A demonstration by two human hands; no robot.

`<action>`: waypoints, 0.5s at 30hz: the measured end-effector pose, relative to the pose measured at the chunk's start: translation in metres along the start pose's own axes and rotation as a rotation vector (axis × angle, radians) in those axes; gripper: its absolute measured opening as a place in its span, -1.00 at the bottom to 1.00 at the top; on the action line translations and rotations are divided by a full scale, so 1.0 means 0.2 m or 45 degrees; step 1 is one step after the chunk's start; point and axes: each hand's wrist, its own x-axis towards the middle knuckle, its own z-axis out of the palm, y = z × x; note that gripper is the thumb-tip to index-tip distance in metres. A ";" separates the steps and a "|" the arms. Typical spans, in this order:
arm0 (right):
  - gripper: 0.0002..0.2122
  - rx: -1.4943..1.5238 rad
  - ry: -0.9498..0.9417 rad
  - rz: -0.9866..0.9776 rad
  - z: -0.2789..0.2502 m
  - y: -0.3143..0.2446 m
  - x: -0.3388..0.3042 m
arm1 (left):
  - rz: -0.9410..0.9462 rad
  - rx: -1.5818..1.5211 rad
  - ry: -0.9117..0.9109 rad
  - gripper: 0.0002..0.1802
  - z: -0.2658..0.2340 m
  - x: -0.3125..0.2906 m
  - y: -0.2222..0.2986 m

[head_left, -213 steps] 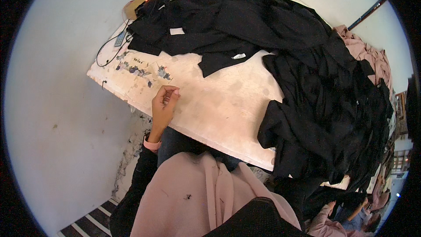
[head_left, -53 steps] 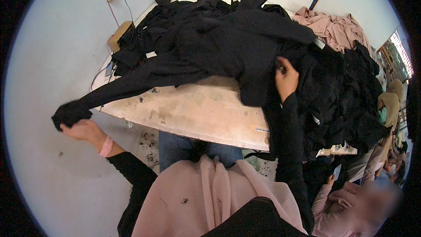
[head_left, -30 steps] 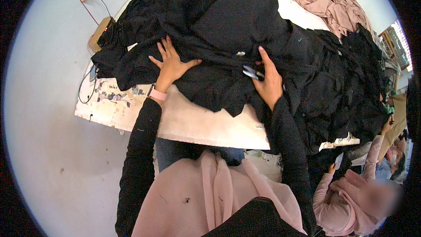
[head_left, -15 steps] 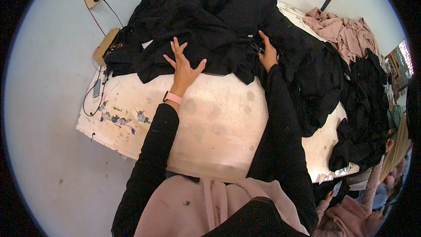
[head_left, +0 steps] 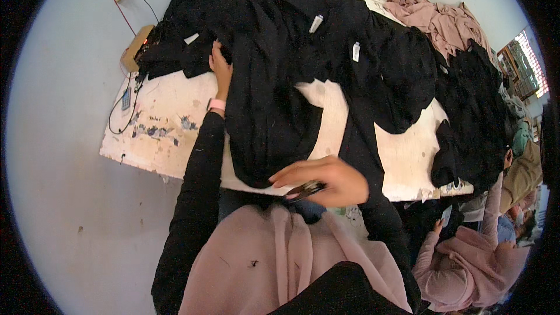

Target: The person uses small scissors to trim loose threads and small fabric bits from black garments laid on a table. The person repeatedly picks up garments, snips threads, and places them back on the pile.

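Note:
A black garment [head_left: 262, 111] lies stretched toward me, its near end hanging down to the table's front edge. My left hand [head_left: 220, 73], with a pink band at the wrist, is closed on the garment's left side; dark cloth partly covers its fingers. Low in front of my body, my right hand [head_left: 332, 181] is blurred by motion. Small dark snips [head_left: 306, 191] sit in its grip, and its outstretched fingertips are beside the garment's near end. White labels [head_left: 315, 23] show on the black cloth farther back.
The pale, worn table [head_left: 175, 99] carries more black garments [head_left: 469, 105] at right and a pink cloth pile [head_left: 437, 20] behind. A power strip [head_left: 138, 48] with cables lies at the left edge. Another person [head_left: 461, 262] in pink sits at lower right.
The black cloth has come toward me, down to the table's front edge. My right hand has moved from the pile to near my body. My left hand, spread before, has closed on cloth.

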 end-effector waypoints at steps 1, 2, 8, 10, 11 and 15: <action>-0.59 0.303 -0.001 -0.003 -0.03 -0.07 -0.05 | 0.092 0.036 -0.016 -0.39 -0.04 -0.02 0.02; -0.60 0.743 0.165 -0.238 0.03 -0.12 -0.06 | 0.152 0.086 -0.057 -0.42 -0.10 -0.05 0.07; -0.54 1.393 0.073 -0.986 0.27 -0.42 0.00 | -0.283 -0.196 0.016 -0.57 -0.33 -0.27 0.61; -0.50 1.348 0.018 -1.016 0.28 -0.48 0.03 | -0.443 -0.257 -0.092 -0.51 -0.34 -0.35 0.74; -0.48 1.329 0.008 -1.031 0.27 -0.50 0.04 | -0.405 -0.282 -0.123 -0.48 -0.34 -0.38 0.78; -0.44 1.122 0.100 -1.053 0.22 -0.46 -0.01 | -0.521 -0.088 -0.498 -0.27 -0.37 -0.51 0.88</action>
